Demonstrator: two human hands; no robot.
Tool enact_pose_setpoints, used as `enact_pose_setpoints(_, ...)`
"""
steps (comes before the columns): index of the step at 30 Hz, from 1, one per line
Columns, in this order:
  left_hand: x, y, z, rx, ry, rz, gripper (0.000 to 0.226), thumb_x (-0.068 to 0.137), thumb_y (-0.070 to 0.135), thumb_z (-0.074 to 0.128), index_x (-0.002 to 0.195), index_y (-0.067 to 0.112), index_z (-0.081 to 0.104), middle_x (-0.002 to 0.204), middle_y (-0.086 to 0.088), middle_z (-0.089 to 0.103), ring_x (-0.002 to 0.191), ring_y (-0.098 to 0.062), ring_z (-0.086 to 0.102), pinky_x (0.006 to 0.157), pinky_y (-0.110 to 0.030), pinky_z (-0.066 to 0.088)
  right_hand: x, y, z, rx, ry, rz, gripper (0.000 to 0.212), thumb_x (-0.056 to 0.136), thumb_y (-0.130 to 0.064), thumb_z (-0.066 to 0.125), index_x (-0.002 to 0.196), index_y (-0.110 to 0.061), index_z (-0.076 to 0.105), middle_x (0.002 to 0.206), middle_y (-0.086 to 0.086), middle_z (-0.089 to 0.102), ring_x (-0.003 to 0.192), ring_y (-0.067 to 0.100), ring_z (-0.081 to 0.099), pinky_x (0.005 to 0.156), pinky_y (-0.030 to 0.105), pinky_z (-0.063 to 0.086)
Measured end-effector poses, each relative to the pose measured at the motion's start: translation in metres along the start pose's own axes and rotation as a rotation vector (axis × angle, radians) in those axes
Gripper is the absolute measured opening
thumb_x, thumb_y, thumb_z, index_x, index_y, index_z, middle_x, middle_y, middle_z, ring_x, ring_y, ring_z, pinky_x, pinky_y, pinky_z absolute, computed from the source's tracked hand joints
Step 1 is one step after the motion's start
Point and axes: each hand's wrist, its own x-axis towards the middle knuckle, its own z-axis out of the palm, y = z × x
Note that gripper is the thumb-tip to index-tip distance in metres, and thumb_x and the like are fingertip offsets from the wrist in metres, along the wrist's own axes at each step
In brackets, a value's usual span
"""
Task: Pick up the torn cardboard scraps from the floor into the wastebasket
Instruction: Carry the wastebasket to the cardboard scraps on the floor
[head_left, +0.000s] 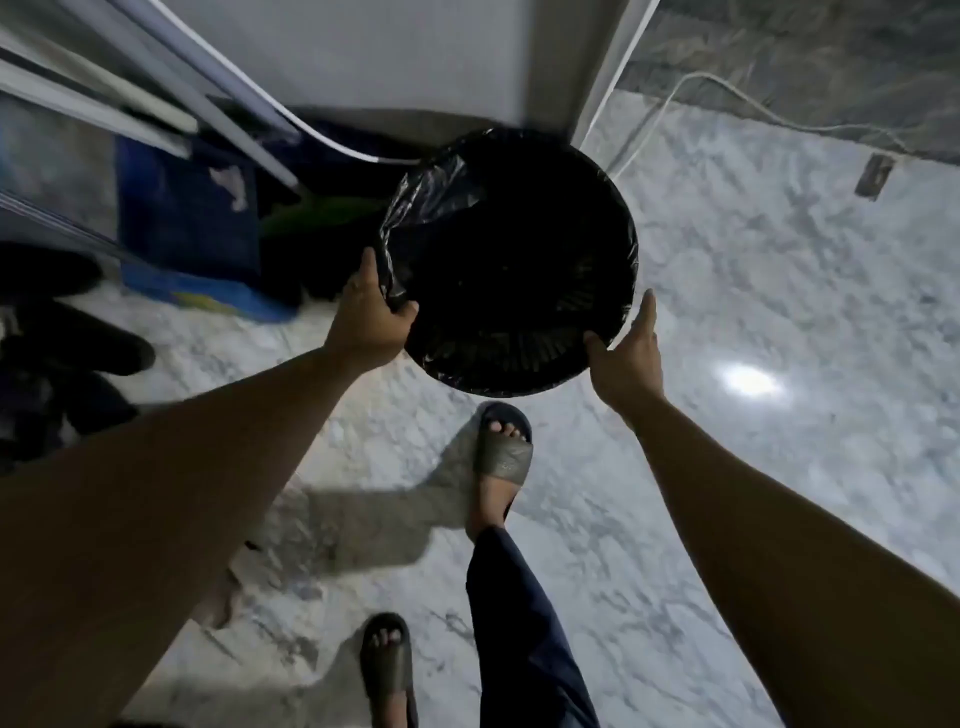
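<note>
The wastebasket is round and black, lined with a shiny black plastic bag that is folded over the rim. Its mouth faces up toward the person, but the inside is too dark to tell whether anything is in it.

The left hand grips the left side of the rim, thumb hooked over the edge and fingers curled around the bunched liner. The right hand is at the near right side, with its thumb touching the rim and its fingers stretched out straight alongside the basket, not curled around it. So the basket sits between the two hands, just ahead of the forward sandal.

A small brown scrap lies flat on the pale marble floor by the far right wall, near a white cable and well apart from both hands. A blue bag stands to the left.
</note>
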Motion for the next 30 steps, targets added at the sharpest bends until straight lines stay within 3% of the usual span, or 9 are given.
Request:
enact_pose_setpoints(3,0.010,0.009,0.004,-0.064,-0.013,-0.031,0.091,0.092,0.024,0.064,0.157,0.013,0.002,0.146,-0.013,0.047,0.130,-0.028,0.049,0.096,-0.021,0.034,0.014,-0.001,0.005,0.070,-0.032,0.019,0.082,0.090,-0.014,0.058,0.153,-0.037,0.011,0.126,-0.001,0.059,0.110,0.035,0.061,0.085,0.053,0.057)
enact_pose_setpoints(6,0.008,0.019,0.006,-0.109,0.001,-0.127,0.094,0.091,0.026,0.067,0.157,0.016,0.001,0.141,-0.014,0.051,0.125,-0.028,0.053,0.091,-0.021,0.036,0.013,-0.005,0.006,0.202,0.002,0.102,0.081,0.083,-0.011,0.058,0.145,-0.046,0.022,0.102,-0.014,0.059,0.091,0.029,0.067,0.067,0.052,0.061)
enact_pose_setpoints(9,-0.005,0.016,-0.005,-0.066,0.043,-0.088,0.097,0.087,0.025,0.068,0.157,0.019,0.001,0.133,-0.022,0.052,0.118,-0.035,0.056,0.100,-0.036,0.046,-0.005,-0.012,0.001,0.194,0.074,0.050,0.081,0.079,-0.005,0.054,0.144,-0.044,0.026,0.108,-0.010,0.062,0.096,0.024,0.064,0.073,0.043,0.060)
enact_pose_setpoints(11,-0.017,0.011,-0.012,-0.037,0.032,-0.059,0.095,0.086,0.019,0.065,0.157,0.022,0.002,0.120,-0.026,0.057,0.105,-0.039,0.061,0.094,-0.043,0.051,-0.016,-0.015,0.000,0.158,0.081,0.010,0.084,0.075,-0.002,0.048,0.144,-0.043,0.026,0.113,-0.006,0.062,0.098,0.024,0.063,0.074,0.043,0.058)
enact_pose_setpoints(15,-0.067,0.030,-0.047,-0.052,-0.015,-0.061,0.086,0.091,0.011,0.061,0.157,0.020,0.007,0.139,-0.016,0.053,0.121,-0.032,0.055,0.096,-0.033,0.043,-0.057,-0.033,-0.028,0.135,0.127,-0.019,0.078,0.081,0.002,0.044,0.147,-0.038,0.031,0.109,-0.006,0.061,0.092,0.019,0.058,0.072,0.036,0.053)
enact_pose_setpoints(18,-0.103,0.042,-0.069,-0.096,0.003,-0.141,0.079,0.092,0.013,0.059,0.157,0.020,0.013,0.148,-0.012,0.044,0.128,-0.029,0.049,0.095,-0.029,0.040,-0.093,-0.041,-0.049,0.147,0.118,0.039,0.071,0.085,-0.006,0.046,0.148,-0.038,0.034,0.122,-0.001,0.064,0.103,0.026,0.062,0.080,0.045,0.058)
enact_pose_setpoints(23,-0.166,0.062,-0.100,-0.198,0.047,-0.130,0.071,0.093,0.011,0.053,0.154,0.031,0.023,0.145,-0.004,0.049,0.116,-0.023,0.056,0.070,-0.019,0.044,-0.165,-0.052,-0.080,0.193,0.140,0.010,0.067,0.086,-0.012,0.048,0.146,-0.039,0.034,0.125,0.000,0.064,0.102,0.032,0.064,0.077,0.050,0.059)
enact_pose_setpoints(26,-0.239,0.095,-0.125,-0.257,0.078,-0.055,0.074,0.094,0.004,0.052,0.156,0.027,0.018,0.148,-0.004,0.044,0.125,-0.024,0.051,0.083,-0.022,0.037,-0.238,-0.053,-0.112,0.294,0.236,-0.017,0.070,0.086,-0.011,0.049,0.148,-0.038,0.033,0.128,-0.001,0.063,0.105,0.030,0.063,0.080,0.048,0.058)
enact_pose_setpoints(30,-0.326,0.131,-0.143,-0.319,0.075,0.071,0.080,0.093,0.004,0.052,0.155,0.036,0.013,0.152,-0.001,0.040,0.124,-0.023,0.052,0.083,-0.018,0.041,-0.333,-0.049,-0.145,0.447,0.379,-0.074,0.062,0.084,0.001,0.050,0.138,-0.028,0.045,0.113,0.003,0.066,0.088,0.023,0.061,0.062,0.031,0.052)
